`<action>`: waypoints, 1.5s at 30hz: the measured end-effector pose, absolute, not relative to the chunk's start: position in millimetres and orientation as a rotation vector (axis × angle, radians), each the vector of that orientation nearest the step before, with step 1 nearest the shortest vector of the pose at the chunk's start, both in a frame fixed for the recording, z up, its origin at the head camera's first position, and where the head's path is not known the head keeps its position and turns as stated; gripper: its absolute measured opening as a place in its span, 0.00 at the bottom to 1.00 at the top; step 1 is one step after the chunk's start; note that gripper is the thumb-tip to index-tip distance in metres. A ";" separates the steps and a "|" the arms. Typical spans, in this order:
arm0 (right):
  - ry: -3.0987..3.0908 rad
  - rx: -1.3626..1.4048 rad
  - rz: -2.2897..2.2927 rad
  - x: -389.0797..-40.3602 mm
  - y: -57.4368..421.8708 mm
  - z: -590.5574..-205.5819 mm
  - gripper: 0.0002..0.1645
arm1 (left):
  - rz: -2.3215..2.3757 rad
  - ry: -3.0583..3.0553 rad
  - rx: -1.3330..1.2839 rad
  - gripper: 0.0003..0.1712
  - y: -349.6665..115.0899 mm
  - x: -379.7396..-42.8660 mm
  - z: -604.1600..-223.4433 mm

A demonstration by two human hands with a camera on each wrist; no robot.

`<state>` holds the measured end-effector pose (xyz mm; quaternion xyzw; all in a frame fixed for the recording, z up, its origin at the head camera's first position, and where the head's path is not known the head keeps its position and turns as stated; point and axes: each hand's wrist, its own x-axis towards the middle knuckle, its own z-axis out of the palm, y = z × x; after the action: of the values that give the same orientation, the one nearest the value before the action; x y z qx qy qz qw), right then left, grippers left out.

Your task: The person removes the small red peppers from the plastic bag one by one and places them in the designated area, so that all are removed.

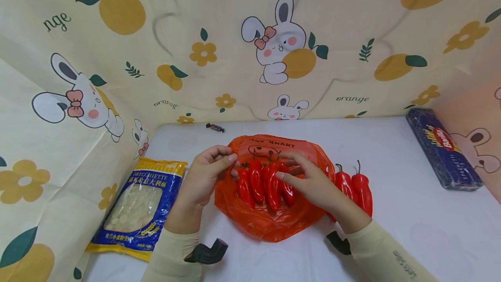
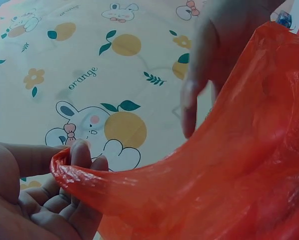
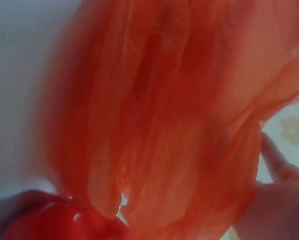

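A thin red plastic bag with dark print lies spread on the table, its mouth facing up. Several glossy red chili peppers lie side by side in it, stems pointing away. At the bag's left edge, my left hand pinches the rim between thumb and fingers; the left wrist view shows the gathered plastic there. My right hand reaches over the bag's right side, fingers loosely extended above the peppers' stem ends. In the right wrist view, blurred red plastic covers much of that hand.
More red chili peppers lie right of the bag, partly behind the right forearm. A blue and yellow orecchiette pack lies at left, a dark blue spaghetti box at far right. A small wrapped candy sits near the back cloth.
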<state>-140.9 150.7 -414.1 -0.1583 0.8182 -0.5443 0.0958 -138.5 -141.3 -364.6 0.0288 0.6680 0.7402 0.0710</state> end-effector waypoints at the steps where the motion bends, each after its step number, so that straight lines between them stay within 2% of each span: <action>1: 2.447 -0.467 -1.581 -141.4 148.8 -415.0 0.37 | 2.227 2.008 0.088 0.07 -141.3 -138.4 -364.4; 20: 2.794 -0.365 -1.041 -135.9 108.4 -421.1 0.39 | 2.244 1.986 0.095 0.06 -141.9 -138.1 -364.1; 32: 2.897 -0.190 -0.993 -132.9 87.7 -423.3 0.35 | 2.230 2.012 0.081 0.06 -142.7 -138.9 -363.1; 40: 2.836 -0.236 -1.112 -135.1 93.3 -419.8 0.27 | 2.226 2.009 0.063 0.07 -142.8 -138.6 -362.0; 45: 2.733 -0.299 -1.253 -134.1 104.7 -414.0 0.26 | 2.223 2.016 0.079 0.07 -143.2 -138.5 -362.4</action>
<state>-134.1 104.7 -414.0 -0.0986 0.9029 -0.4140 0.0603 -138.5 -143.2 -362.4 0.0263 0.6699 0.7387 0.0696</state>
